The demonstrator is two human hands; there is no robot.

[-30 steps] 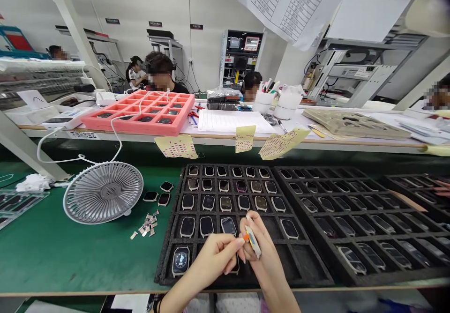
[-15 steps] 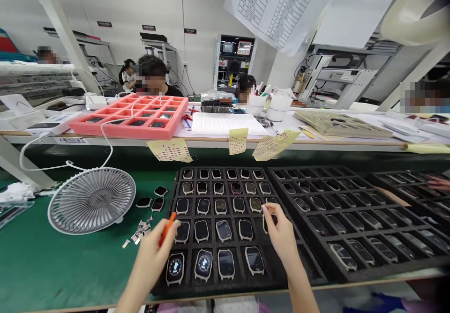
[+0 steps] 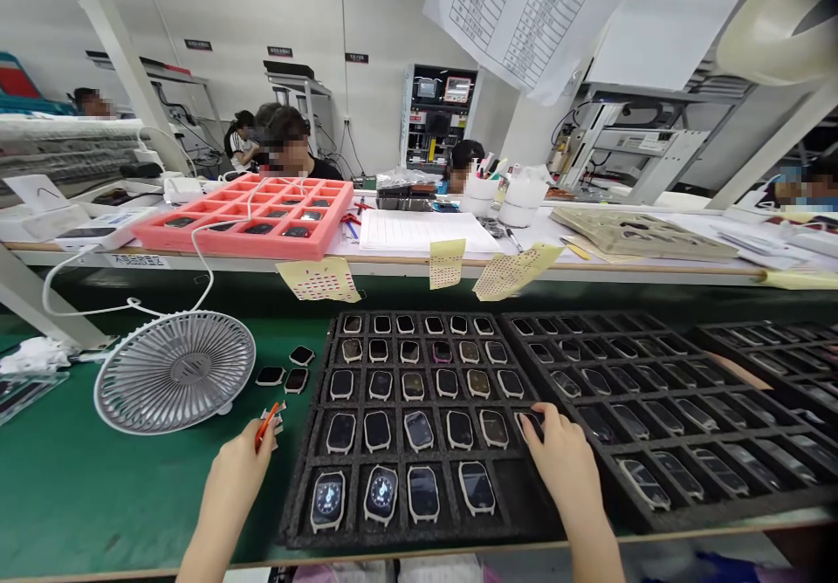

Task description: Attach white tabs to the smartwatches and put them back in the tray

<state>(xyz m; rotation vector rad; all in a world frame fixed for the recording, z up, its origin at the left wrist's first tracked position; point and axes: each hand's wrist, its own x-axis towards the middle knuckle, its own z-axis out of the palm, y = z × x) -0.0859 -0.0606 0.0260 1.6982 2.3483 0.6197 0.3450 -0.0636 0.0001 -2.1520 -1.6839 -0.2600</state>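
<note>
In the head view, my left hand (image 3: 234, 471) is closed on a slim orange tool (image 3: 267, 424); its exact kind I cannot make out. The tip of that tool is at a small pile of pale pieces (image 3: 278, 415) on the green bench. On the right, my right hand (image 3: 564, 459) has thumb and fingers bent round a smartwatch body (image 3: 532, 424) in the fourth row of the black foam tray (image 3: 305, 469). Its fingers partly cover this watch. Several more watches lie face up in the tray, and two at the front left show lit dials, one being the watch (image 3: 328, 497).
A grey fan (image 3: 174, 373) stands at the left, with three loose watches (image 3: 296, 380) beside it. Another foam tray of watches (image 3: 632, 408) adjoins on the right. Above, a shelf carries a pink foam tray (image 3: 242, 221) and papers (image 3: 425, 230). A co-worker's arm (image 3: 739, 368) reaches in at the right.
My left hand has moved left with the orange tool, from the tray's edge to the small pieces. My right hand has shifted right to another slot, leaving a watch visible in the slot before it.
</note>
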